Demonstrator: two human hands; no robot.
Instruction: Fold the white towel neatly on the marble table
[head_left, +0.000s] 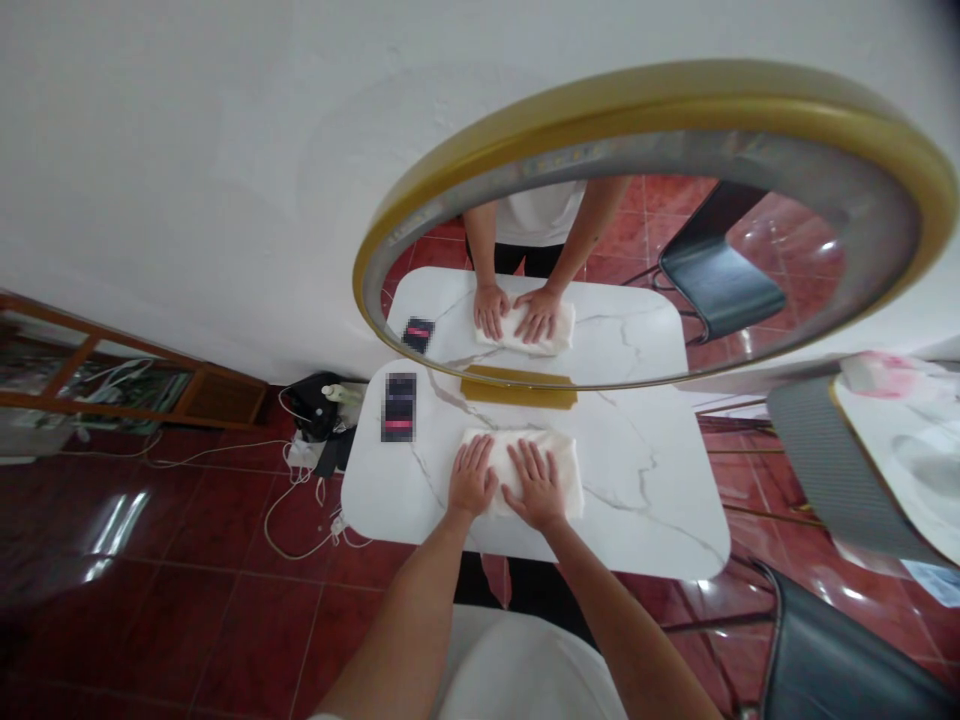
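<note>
A folded white cloth (568, 478) lies flat on the white marble-patterned table (637, 520), near its front edge. My left hand (472, 477) rests palm down on the cloth's left part, fingers stretched forward. On its middle lies my right hand (536, 485), also palm down with the fingers spread. Both hands press or rest on the top without gripping it. The round gold-framed mirror (600, 280) behind reflects the two hands on the cloth.
The mirror's gold base (517, 387) stands at the table's back. A blurred-out phone-like object (399, 408) lies back left. To the right are a grey-sided washbasin unit (840, 470) and a black chair (847, 650). A black bag (311, 405) and white cables (281, 545) are on the left floor.
</note>
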